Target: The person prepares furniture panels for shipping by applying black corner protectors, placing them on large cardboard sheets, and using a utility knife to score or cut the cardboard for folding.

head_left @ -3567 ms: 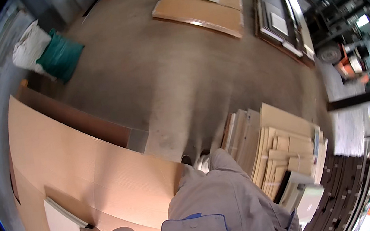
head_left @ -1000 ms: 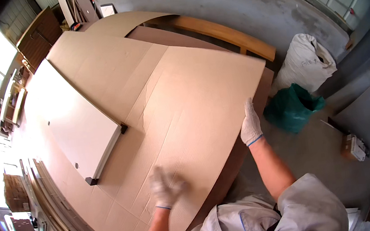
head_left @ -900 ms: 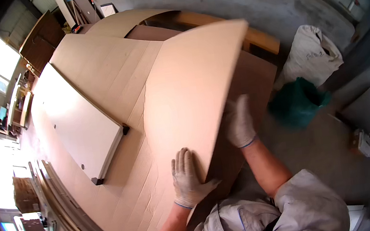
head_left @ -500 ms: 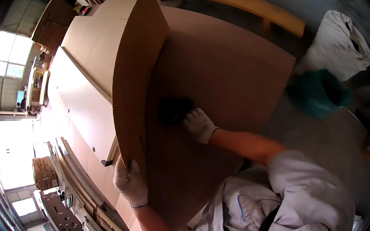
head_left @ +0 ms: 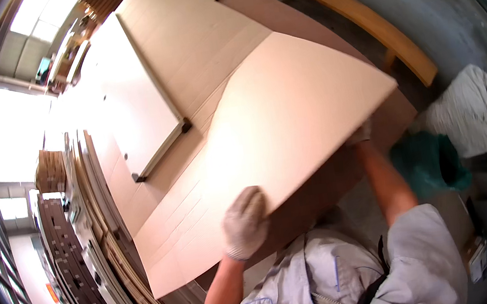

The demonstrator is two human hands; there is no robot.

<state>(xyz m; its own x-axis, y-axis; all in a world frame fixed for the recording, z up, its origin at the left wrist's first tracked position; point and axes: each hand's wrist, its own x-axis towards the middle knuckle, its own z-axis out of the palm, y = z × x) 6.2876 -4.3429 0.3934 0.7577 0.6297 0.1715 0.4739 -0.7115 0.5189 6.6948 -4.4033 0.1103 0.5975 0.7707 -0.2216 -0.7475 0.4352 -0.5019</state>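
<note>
My left hand (head_left: 245, 224), in a pale knit glove, is closed on the near edge of a large brown cardboard sheet (head_left: 286, 103), with its fingers on top. The sheet slopes over toward the right, above a darker layer of cardboard (head_left: 401, 110). At the right end of the same edge is my right hand (head_left: 361, 133), also gloved. The sheet hides its fingers, so their grip does not show. Farther left, a flat white panel (head_left: 134, 92) with dark corner pieces lies on the cardboard.
A yellow-orange beam (head_left: 361, 16) runs along the far right side. Beyond my right arm are a white sack (head_left: 466, 113) and a green bag-like container (head_left: 426, 165). Stacks of long boards (head_left: 95, 214) and dark slotted panels (head_left: 66, 255) stand at the left.
The raised cardboard flap has come down to the right and covers the black object. My left hand has moved right with its edge. My right hand has moved right, to the sheet's edge.
</note>
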